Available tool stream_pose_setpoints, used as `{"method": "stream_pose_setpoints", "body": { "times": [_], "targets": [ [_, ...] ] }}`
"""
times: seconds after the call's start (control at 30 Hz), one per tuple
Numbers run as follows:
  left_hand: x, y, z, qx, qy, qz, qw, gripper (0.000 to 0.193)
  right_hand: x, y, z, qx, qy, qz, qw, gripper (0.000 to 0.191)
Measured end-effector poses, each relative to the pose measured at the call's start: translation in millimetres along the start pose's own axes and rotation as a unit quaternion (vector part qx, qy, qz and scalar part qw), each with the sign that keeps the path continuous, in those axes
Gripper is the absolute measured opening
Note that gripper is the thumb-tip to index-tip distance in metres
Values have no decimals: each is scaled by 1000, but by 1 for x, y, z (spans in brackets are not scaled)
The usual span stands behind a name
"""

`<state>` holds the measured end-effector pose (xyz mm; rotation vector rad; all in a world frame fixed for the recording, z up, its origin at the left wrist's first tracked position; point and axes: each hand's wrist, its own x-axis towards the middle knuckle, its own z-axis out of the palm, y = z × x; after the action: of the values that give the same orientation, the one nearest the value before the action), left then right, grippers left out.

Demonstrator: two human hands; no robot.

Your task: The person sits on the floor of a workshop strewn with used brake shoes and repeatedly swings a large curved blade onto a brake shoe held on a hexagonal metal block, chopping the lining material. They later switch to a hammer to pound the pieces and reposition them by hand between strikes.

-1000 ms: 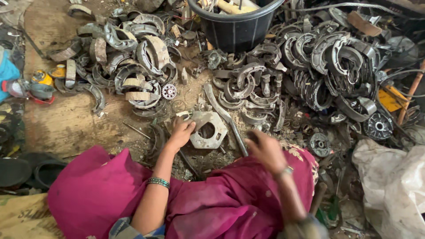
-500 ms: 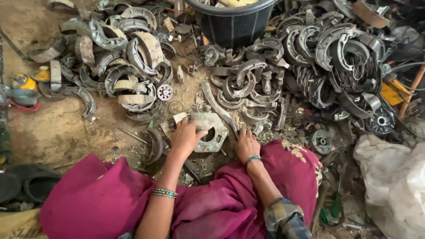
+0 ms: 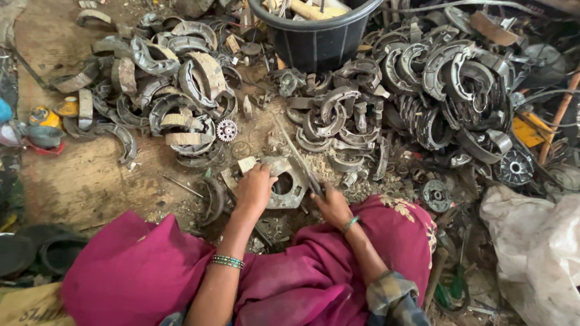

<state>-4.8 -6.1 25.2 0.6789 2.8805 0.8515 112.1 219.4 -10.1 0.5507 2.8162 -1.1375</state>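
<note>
I sit on the ground with magenta cloth over my knees. My left hand (image 3: pixel 254 190), a green bangle on its wrist, presses down on the left edge of a flat grey metal plate (image 3: pixel 291 187) with a round hole, gripping it. My right hand (image 3: pixel 331 206) lies just right of the plate, fingers curled around the lower end of a long thin metal bar (image 3: pixel 296 151) that runs up and left across the dirt. Small metal scraps lie around the plate.
A black bucket (image 3: pixel 314 39) of scrap stands at the top. Heaps of curved grey brake shoes lie at the left (image 3: pixel 175 90) and right (image 3: pixel 447 84). A small gear (image 3: pixel 226 130), a white sack (image 3: pixel 531 247) and black rubber rings (image 3: pixel 36 253) are nearby.
My right hand has come off my knee and moved left to the end of the bar. My left hand has stayed on the plate. The view has shifted slightly.
</note>
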Motion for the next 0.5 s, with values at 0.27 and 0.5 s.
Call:
{"method": "stream_pose_setpoints", "body": {
  "times": [0.27,0.5],
  "targets": [
    [1,-6,4,-30,-1,-30,999,41,-52,-44,0,30,50,-40,998,32],
    [5,-9,8,-17,9,-26,999,41,-38,-15,38,-104,-19,-32,994,38]
  ]
}}
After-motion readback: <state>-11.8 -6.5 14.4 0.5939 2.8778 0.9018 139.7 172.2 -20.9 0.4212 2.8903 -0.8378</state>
